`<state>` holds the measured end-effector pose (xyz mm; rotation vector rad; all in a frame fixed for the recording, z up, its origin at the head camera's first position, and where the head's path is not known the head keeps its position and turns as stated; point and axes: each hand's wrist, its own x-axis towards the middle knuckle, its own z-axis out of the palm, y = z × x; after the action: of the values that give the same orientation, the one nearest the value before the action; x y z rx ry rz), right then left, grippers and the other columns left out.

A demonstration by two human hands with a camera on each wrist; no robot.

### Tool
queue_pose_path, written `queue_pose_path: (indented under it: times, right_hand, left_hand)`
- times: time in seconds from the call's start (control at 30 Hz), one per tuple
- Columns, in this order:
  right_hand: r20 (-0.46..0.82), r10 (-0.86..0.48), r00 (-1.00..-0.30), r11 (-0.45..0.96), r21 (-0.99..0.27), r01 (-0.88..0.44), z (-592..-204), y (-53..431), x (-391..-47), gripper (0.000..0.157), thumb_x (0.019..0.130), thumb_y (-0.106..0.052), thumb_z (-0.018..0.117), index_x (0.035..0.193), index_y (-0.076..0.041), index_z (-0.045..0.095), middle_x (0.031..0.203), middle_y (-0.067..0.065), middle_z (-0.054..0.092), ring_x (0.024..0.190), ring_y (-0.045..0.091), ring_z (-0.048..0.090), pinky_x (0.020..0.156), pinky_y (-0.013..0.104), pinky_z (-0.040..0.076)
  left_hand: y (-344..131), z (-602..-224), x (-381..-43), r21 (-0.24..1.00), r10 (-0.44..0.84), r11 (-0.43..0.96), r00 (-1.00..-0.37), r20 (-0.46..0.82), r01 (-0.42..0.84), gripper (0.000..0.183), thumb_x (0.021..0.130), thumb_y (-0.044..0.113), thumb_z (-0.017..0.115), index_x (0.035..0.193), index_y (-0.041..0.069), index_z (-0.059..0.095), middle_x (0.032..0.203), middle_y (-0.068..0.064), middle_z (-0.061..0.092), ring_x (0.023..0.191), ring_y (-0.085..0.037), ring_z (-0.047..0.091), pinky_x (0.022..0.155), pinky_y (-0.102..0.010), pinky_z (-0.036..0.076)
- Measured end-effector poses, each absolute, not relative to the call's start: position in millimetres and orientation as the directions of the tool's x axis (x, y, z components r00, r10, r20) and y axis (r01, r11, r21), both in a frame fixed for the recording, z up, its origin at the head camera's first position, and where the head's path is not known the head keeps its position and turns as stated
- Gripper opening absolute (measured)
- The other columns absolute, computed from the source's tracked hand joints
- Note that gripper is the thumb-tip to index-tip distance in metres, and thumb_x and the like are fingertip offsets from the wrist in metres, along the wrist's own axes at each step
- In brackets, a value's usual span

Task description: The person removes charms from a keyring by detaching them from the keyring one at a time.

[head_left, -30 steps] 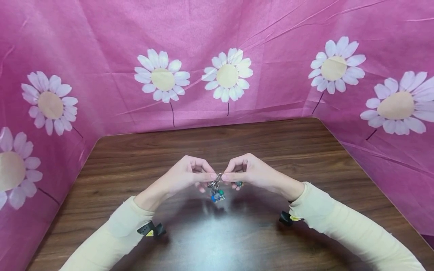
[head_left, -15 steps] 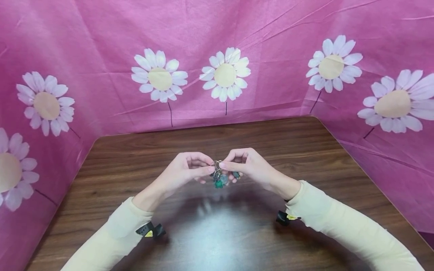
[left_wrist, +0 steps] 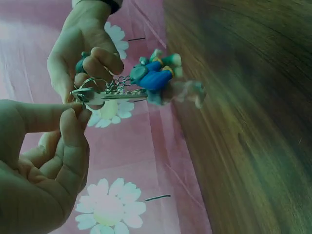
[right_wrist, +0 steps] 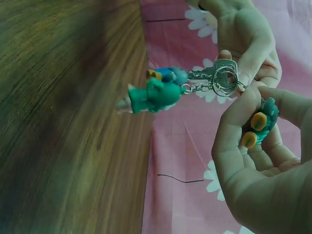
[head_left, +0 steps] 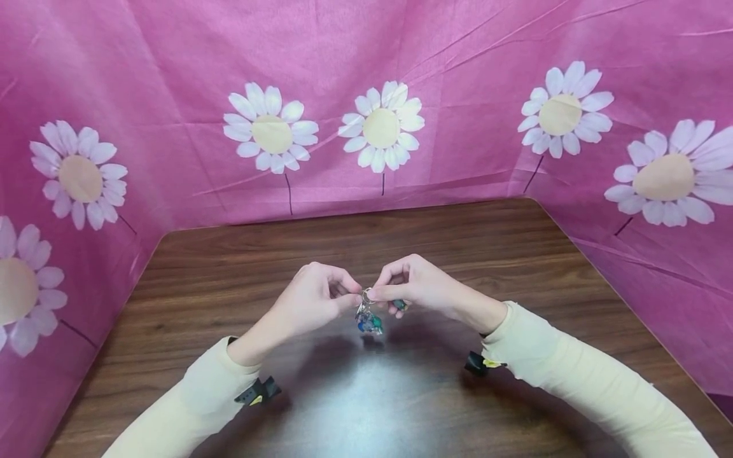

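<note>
Over the middle of the table, both hands pinch a metal key ring (head_left: 368, 295) between thumb and forefinger. The left hand (head_left: 312, 296) is at the ring's left side and the right hand (head_left: 420, 286) at its right. From the ring hang metal keys (right_wrist: 213, 73) and small figurine charms on short chains. One is a green figurine (right_wrist: 156, 95), another a blue figurine (left_wrist: 158, 78) with yellow bands; a pale one looks blurred. A separate-looking small green figurine (right_wrist: 262, 124) with orange feet sits within the right hand's curled fingers; its attachment is hidden.
A dark brown wood-grain table (head_left: 229, 248) lies under the hands. Pink cloth (head_left: 458, 95) printed with white daisies encloses its back and both sides. Black straps (head_left: 478, 364) show at the sleeves (head_left: 550, 356).
Both hands rose with the key ring, then sank a little. The charms have swung and turned beneath it, and the left fingers have shifted their pinch slightly.
</note>
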<state>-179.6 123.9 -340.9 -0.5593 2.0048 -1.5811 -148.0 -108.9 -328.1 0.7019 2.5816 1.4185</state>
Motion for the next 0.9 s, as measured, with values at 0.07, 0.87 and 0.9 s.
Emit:
queue_pose_path:
  times: [0.07,0.87,0.9]
  right_hand:
    - [-0.146,-0.607,-0.781,0.261,-0.965,-0.021,-342,124,-180,0.021,0.089,-0.025,0.08,0.09,-0.004,0.076,0.073,0.015,0.069,0.058,0.017,0.06,0.054,0.028,0.053]
    - [-0.143,-0.633,-0.761,0.243,-0.97,-0.02,-341,127,-185,0.022,0.093,-0.021,0.075,0.105,-0.003,0.076,0.082,0.014,0.073,0.064,0.018,0.062,0.058,0.034,0.058]
    - [-0.136,-0.632,-0.763,0.225,-0.974,-0.013,-341,127,-185,0.022,0.093,-0.02,0.075,0.106,-0.002,0.076,0.083,0.015,0.073,0.064,0.018,0.062,0.058,0.034,0.058]
  left_hand:
    - [-108,-329,-148,0.794,0.445,0.491,-0.887,0.124,0.358,0.004,0.086,0.01,0.074,0.088,0.01,0.078,0.072,0.003,0.071,0.064,-0.012,0.065,0.056,-0.028,0.053]
    - [-117,-343,-163,0.988,0.484,0.151,-0.873,-0.057,0.019,0.026,0.088,0.012,0.079,0.109,-0.001,0.074,0.094,-0.014,0.076,0.077,-0.026,0.071,0.074,-0.039,0.061]
    - [-118,-345,-163,0.992,0.492,0.127,-0.867,-0.079,-0.018,0.028,0.088,0.012,0.079,0.112,-0.001,0.073,0.097,-0.014,0.076,0.079,-0.025,0.071,0.077,-0.039,0.061]
